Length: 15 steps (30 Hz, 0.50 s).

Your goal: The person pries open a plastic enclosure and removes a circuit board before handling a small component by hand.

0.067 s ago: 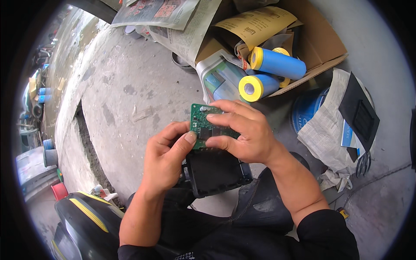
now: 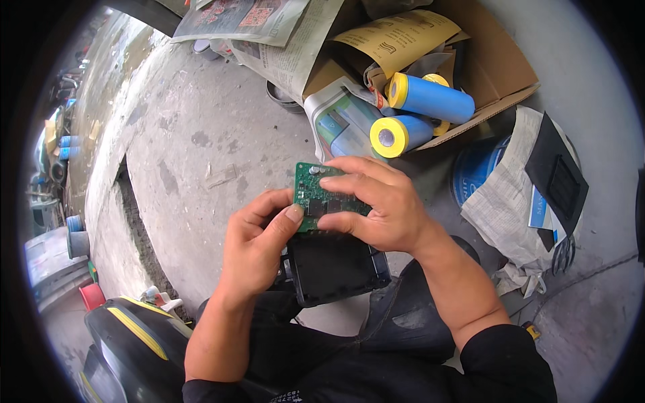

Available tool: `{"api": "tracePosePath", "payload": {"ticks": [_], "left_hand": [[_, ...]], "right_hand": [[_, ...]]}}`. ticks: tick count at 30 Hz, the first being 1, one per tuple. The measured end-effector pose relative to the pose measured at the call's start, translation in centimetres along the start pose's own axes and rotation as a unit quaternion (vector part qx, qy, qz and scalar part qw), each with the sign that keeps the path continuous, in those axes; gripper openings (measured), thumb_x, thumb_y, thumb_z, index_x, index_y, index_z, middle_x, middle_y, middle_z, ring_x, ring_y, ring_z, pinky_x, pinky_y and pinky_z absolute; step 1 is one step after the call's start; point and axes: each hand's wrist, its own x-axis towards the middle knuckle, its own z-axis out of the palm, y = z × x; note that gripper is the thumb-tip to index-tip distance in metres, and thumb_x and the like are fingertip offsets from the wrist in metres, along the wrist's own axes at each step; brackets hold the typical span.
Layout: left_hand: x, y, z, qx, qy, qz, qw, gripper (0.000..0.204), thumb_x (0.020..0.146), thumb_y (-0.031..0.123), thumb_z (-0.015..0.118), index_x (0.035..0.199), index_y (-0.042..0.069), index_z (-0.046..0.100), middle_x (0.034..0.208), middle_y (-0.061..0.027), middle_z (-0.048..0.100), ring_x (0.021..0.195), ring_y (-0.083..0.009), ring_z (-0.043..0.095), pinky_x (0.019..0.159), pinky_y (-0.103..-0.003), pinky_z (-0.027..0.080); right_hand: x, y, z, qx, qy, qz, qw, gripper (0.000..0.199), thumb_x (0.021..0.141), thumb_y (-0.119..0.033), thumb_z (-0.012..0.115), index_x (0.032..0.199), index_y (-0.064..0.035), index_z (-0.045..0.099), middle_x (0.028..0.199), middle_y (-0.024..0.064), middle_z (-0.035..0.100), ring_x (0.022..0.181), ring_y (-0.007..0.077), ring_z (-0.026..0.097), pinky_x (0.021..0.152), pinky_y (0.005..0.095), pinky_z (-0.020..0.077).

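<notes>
Circuit board (image 2: 321, 196), green, is pinched between left hand (image 2: 254, 250) and right hand (image 2: 376, 201), raised at twelve o'clock of the opened black casing (image 2: 336, 265) on the lap; separation looks done, casing unattended.

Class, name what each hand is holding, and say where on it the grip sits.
Both hold the green circuit board: left hand pinches its lower left corner, right hand grips its right side, fingers across the top.
</notes>
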Motion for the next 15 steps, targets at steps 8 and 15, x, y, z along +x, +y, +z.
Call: {"api": "tracePosePath", "payload": {"ticks": [8, 15], "left_hand": [[0.5, -0.8, -1.0, -0.218, 0.045, -0.04, 0.974, 0.062, 0.097, 0.048, 0.045, 0.137, 0.001, 0.045, 0.122, -0.0173, 0.059, 0.106, -0.0248, 0.058, 0.091, -0.039, 0.047], [-1.1, -6.2, -0.1, -0.159, 0.102, 0.009, 0.982, 0.093, 0.086, 0.041, 0.067, 0.151, 0.009, 0.01, 0.138, -0.0155, 0.038, 0.122, -0.0256, 0.046, 0.097, -0.04, 0.044]], "right_hand": [[-0.9, 0.9, 1.6, 0.062, 0.012, 0.28, 0.958, 0.046, 0.077, -0.037, 0.078, 0.1, 0.0001, 0.064, 0.099, 0.0172, 0.067, 0.092, 0.0254, 0.066, 0.081, 0.0338, 0.0511], [-3.5, 2.8, 6.8, -0.012, -0.016, 0.368, 0.93, 0.054, 0.082, -0.048, 0.07, 0.098, 0.003, 0.059, 0.092, 0.0207, 0.066, 0.088, 0.0336, 0.065, 0.078, 0.04, 0.05]]}}
